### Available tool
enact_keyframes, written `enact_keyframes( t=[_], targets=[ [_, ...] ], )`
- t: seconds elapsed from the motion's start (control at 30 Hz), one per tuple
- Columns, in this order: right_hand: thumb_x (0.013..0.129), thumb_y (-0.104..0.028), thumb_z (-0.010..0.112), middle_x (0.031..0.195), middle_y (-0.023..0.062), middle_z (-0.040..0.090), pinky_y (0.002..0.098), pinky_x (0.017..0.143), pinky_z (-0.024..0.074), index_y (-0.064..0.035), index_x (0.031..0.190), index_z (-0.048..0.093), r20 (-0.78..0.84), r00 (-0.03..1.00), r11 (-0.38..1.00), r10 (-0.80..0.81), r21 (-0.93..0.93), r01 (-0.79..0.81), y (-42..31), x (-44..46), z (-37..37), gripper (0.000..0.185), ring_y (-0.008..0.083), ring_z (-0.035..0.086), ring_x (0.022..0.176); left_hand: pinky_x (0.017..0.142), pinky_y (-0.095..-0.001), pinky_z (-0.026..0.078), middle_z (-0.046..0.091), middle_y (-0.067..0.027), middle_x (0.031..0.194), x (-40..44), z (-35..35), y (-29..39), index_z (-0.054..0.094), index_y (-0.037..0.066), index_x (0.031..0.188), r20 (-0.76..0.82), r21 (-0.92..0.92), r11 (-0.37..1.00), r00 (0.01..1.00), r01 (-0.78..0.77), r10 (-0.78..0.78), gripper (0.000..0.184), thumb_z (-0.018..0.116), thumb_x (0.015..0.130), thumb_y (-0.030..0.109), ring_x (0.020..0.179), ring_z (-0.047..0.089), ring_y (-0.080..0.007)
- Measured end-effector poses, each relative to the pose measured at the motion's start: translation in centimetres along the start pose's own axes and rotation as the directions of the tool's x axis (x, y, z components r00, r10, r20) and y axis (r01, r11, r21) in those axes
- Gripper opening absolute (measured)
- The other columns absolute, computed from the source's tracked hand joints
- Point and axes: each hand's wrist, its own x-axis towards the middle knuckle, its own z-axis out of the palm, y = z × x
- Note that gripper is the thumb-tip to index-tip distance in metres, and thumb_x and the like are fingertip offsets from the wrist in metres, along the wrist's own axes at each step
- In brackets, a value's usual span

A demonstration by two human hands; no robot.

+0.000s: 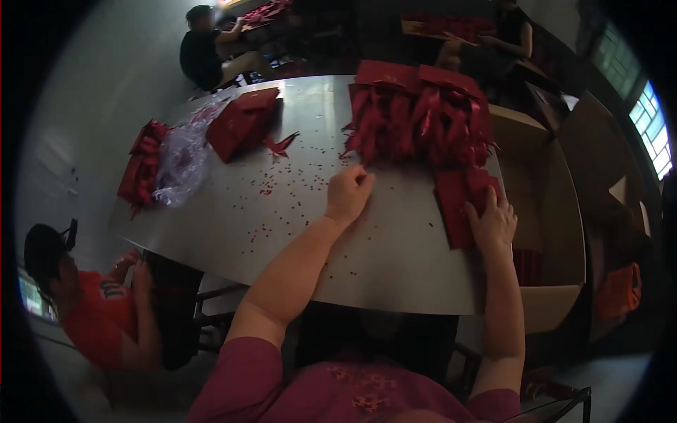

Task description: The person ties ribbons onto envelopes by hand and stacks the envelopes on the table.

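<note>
On the bare metal table (317,268), my left hand (348,192) is closed, thumb against curled fingers; whatever it may hold is too small or hidden to name. My right hand (493,222) lies with its fingers over a flat dark red bag (453,211) at the table's right edge, thumb on its face and fingertips near its upper right side. Just beyond both hands stand two stacks of red bags with bunched ribbons (395,120), side by side. Small red bits (266,191) are scattered to the left of my left hand.
Farther left lie more red bags (243,123), crumpled clear plastic (182,166) and a ribboned bundle (143,166). An open cardboard box (550,299) adjoins the table's right edge. One person (106,303) sits at lower left; two others sit at far tables.
</note>
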Motion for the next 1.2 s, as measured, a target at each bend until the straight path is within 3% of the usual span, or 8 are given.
enact_keyframes(
  t=[0.1, 0.33, 0.43, 0.63, 0.67, 1.03, 1.13, 1.2],
  targets=[
    [0.085, -0.053, 0.064, 0.124, 0.0212, 0.056, 0.0451, 0.101, 0.0389, -0.0065, 0.14, 0.047, 0.016, 1.0, 1.0, 0.001, 0.026, -0.002, 0.2, 0.1, -0.1, 0.074, 0.0356, 0.052, 0.117, 0.059, -0.0301, 0.046, 0.061, -0.0097, 0.066, 0.0, -0.2, 0.1, 0.061, 0.0, 0.079, 0.031, 0.022, 1.0, 0.999, 0.007, -0.008, 0.017, 0.068, 0.084, 0.014, 0.057, 0.054, -0.015],
    [0.086, -0.05, 0.064, 0.125, 0.0207, 0.057, 0.045, 0.101, 0.0394, -0.0075, 0.141, 0.046, 0.004, 0.999, 0.997, -0.035, 0.071, 0.035, 1.4, 0.4, 0.3, 0.072, 0.0363, 0.051, 0.119, 0.064, -0.0317, 0.049, 0.066, -0.0104, 0.074, 1.3, -2.2, -0.9, 0.063, 0.0, 0.087, -0.056, 0.031, 0.997, 0.996, 0.07, -0.068, 0.017, 0.067, 0.084, 0.016, 0.064, 0.061, -0.0173],
    [0.089, -0.046, 0.062, 0.124, 0.0202, 0.058, 0.0452, 0.099, 0.0405, -0.0077, 0.139, 0.047, -0.044, 0.997, 0.993, -0.064, 0.095, 0.068, 1.7, 0.4, 0.3, 0.065, 0.0353, 0.055, 0.116, 0.084, -0.0419, 0.05, 0.064, -0.017, 0.105, 3.3, -4.3, -1.8, 0.065, 0.001, 0.099, -0.103, 0.307, 0.902, 0.953, 0.303, -0.285, 0.026, 0.06, 0.084, 0.021, 0.096, 0.062, -0.0344],
    [0.091, -0.043, 0.058, 0.121, 0.0185, 0.061, 0.0448, 0.095, 0.0421, -0.0089, 0.137, 0.049, -0.038, 0.999, 0.997, -0.034, 0.07, 0.036, 1.9, 0.5, -0.1, 0.057, 0.0327, 0.059, 0.111, 0.109, -0.0499, 0.033, 0.042, -0.0175, 0.145, 7.2, -5.9, -5.8, 0.051, 0.003, 0.133, -0.366, 0.753, 0.487, 0.897, 0.443, -0.249, 0.054, 0.058, 0.089, 0.036, 0.137, 0.035, -0.0329],
    [0.091, -0.043, 0.058, 0.122, 0.0185, 0.061, 0.0448, 0.095, 0.0421, -0.009, 0.137, 0.049, -0.01, 1.0, 0.998, -0.019, 0.054, 0.02, 1.7, 0.5, -0.4, 0.057, 0.0327, 0.059, 0.112, 0.112, -0.0548, 0.027, 0.032, -0.0162, 0.152, 7.8, -6.8, -5.7, 0.042, 0.004, 0.141, -0.125, 0.751, 0.512, 0.852, 0.416, -0.509, 0.063, 0.054, 0.091, 0.042, 0.144, 0.023, -0.0333],
    [0.09, -0.046, 0.057, 0.126, 0.0191, 0.059, 0.0456, 0.098, 0.0416, -0.0064, 0.136, 0.05, 0.031, 0.999, 0.998, -0.029, 0.065, 0.027, 1.6, 0.6, -0.8, 0.061, 0.0353, 0.056, 0.116, 0.104, -0.0539, 0.035, 0.042, -0.0156, 0.14, 5.1, -5.9, -4.7, 0.049, 0.0, 0.129, 0.173, 0.748, 0.655, 0.92, 0.11, -0.352, 0.048, 0.055, 0.092, 0.029, 0.13, 0.043, -0.0306],
    [0.088, -0.043, 0.061, 0.121, 0.0189, 0.061, 0.0459, 0.096, 0.0423, -0.0083, 0.134, 0.051, -0.027, 0.998, 0.996, -0.05, 0.077, 0.052, 1.9, 0.6, -0.2, 0.058, 0.0341, 0.059, 0.112, 0.097, -0.0512, 0.042, 0.048, -0.0161, 0.129, 6.5, -7.6, -6.5, 0.053, 0.006, 0.125, -0.116, 0.759, 0.651, 0.985, 0.005, 0.129, 0.04, 0.059, 0.089, 0.024, 0.117, 0.05, -0.0355],
    [0.088, -0.043, 0.062, 0.118, 0.0205, 0.061, 0.0461, 0.095, 0.0433, -0.0074, 0.134, 0.052, -0.032, 0.997, 0.994, -0.065, 0.08, 0.068, 2.0, 0.6, -0.1, 0.059, 0.0355, 0.059, 0.11, 0.096, -0.0505, 0.042, 0.048, -0.0167, 0.128, 7.4, -8.5, -6.5, 0.056, 0.008, 0.122, -0.15, 0.736, 0.654, 0.984, 0.175, -0.094, 0.037, 0.06, 0.088, 0.022, 0.116, 0.051, -0.0373]
  ],
)
